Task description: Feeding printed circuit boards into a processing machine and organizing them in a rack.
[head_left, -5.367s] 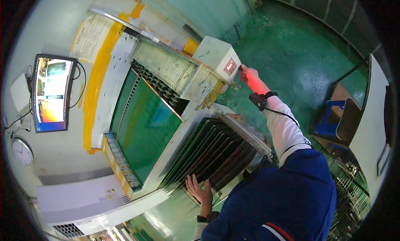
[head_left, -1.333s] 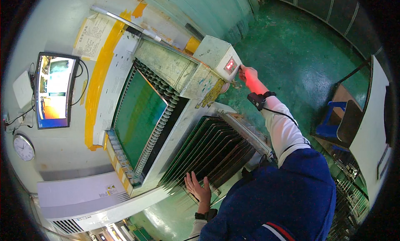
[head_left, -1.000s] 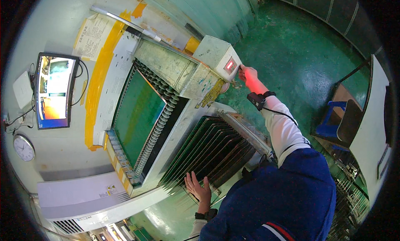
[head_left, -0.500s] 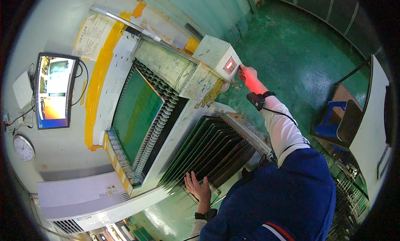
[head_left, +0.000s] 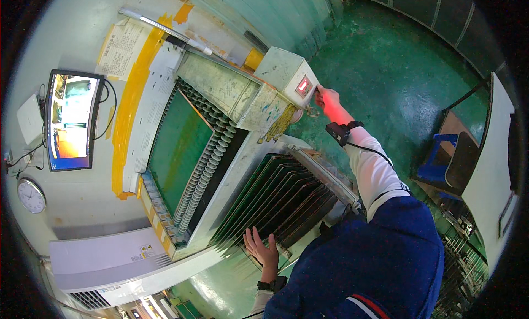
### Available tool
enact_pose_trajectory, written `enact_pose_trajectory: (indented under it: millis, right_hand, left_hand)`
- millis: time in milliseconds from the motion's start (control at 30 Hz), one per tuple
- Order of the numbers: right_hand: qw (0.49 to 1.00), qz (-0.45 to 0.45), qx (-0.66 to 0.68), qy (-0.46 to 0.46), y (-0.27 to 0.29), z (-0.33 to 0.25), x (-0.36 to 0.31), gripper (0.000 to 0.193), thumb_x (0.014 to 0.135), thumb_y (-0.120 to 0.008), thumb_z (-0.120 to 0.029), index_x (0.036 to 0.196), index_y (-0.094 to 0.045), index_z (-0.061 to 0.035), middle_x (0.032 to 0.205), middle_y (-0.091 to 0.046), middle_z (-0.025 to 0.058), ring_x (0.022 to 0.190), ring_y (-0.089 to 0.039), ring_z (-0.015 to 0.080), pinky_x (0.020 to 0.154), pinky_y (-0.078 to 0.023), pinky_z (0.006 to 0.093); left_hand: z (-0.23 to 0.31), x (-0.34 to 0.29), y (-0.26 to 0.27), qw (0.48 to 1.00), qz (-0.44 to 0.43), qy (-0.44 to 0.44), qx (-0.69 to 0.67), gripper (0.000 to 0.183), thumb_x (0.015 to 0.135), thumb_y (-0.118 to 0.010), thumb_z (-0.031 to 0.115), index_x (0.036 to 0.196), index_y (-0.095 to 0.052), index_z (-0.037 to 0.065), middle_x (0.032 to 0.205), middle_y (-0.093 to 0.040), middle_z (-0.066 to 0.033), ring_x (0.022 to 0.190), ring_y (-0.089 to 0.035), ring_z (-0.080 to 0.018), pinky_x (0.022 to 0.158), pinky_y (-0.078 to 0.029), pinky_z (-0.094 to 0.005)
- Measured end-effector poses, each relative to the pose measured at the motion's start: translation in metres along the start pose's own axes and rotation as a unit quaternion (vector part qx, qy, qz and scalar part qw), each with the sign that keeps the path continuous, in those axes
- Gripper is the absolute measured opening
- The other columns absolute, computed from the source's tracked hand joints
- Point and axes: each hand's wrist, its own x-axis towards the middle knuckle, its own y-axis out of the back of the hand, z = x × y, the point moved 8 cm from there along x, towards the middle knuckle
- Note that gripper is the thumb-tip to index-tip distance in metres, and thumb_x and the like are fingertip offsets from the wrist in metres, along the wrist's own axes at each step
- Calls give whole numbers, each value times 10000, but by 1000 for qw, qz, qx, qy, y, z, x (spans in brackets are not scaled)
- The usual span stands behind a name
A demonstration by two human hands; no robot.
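My right hand (head_left: 327, 98) reaches to the edge of a pale control box (head_left: 280, 70) with a lit red display. Its fingers are bent together at the box's side; what they grip there is too small to make out. A green panel (head_left: 179, 148) lies on the rollers (head_left: 193, 192) of the conveyor machine in front of me. My left hand (head_left: 262, 250) is open, fingers spread, beside the near ends of several upright thin panels (head_left: 270, 195) in a rack. Nothing shows in its palm.
A lit monitor (head_left: 70, 120) and a round clock (head_left: 31, 195) hang on the left wall. Below them is a white cabinet (head_left: 107, 255). A white table (head_left: 490, 159) and a blue stool (head_left: 438, 156) stand on the right. Yellow tape (head_left: 129, 120) runs beside the machine.
The green panel has shifted slightly to the left on the rollers, baring a little more of them along its right edge. Both hands stay where they were.
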Motion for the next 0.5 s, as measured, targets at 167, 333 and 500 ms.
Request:
enact_pose_trajectory:
  millis: [167, 333, 500]
  right_hand:
    - [1000, 1, 6, 1, 1, 1, 6, 214, 876, -656, -193, 816, -564, -9, 641, -512, 28, 499, -427, 116, 441, -351, 276]
    - [1000, 8, 12, 7, 0, 0, 3, 220, 879, -652, -198, 796, -567, -13, 635, -512, 28, 492, -433, 116, 436, -362, 274]
    - [1000, 9, 2, 10, -1, 2, -2, 214, 876, -657, -200, 802, -578, -15, 640, -517, 24, 501, -451, 116, 449, -393, 275]
  left_hand:
    - [2, 1, 0, 1000, -2, -5, 5, 608, 844, -622, 369, 1330, -459, 42, 1424, -361, -174, 1317, -293, -401, 1071, -232, -523]
    - [2, 1, 1, 1000, 0, -7, -2, 612, 840, -624, 367, 1330, -457, 43, 1423, -361, -175, 1316, -294, -401, 1070, -232, -527]
    - [-1, -1, 1, 1000, -7, 1, -3, 615, 838, -625, 366, 1332, -454, 42, 1425, -358, -174, 1319, -290, -400, 1071, -227, -531]
